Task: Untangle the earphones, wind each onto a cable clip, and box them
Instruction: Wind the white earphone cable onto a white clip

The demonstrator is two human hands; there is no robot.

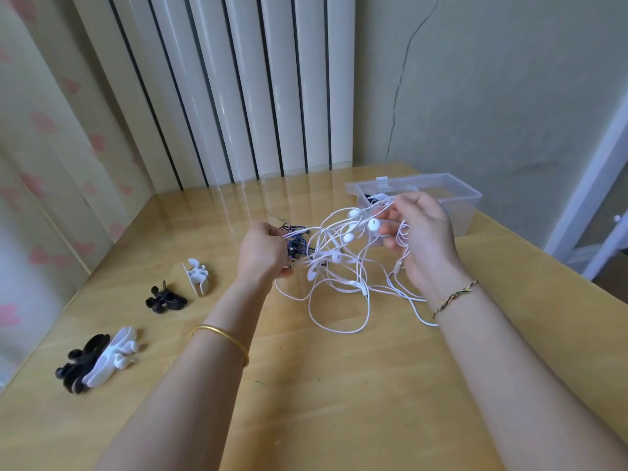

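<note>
— Earphones (339, 253), where?
— White tangle held over the tabletop's (339, 385) middle, loops trailing onto it
— Hands?
— Left hand (263, 253) pinches cords on the left; right hand (421, 232) grips the right side, before the box (458, 195)

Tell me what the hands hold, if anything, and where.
The tangled white earphones: left hand pinches cords at one end, right hand grips cords near the earbuds.

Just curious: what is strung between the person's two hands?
Head view: a white earphone tangle, earbuds included, hangs between the left hand and right hand; both hold it.
</note>
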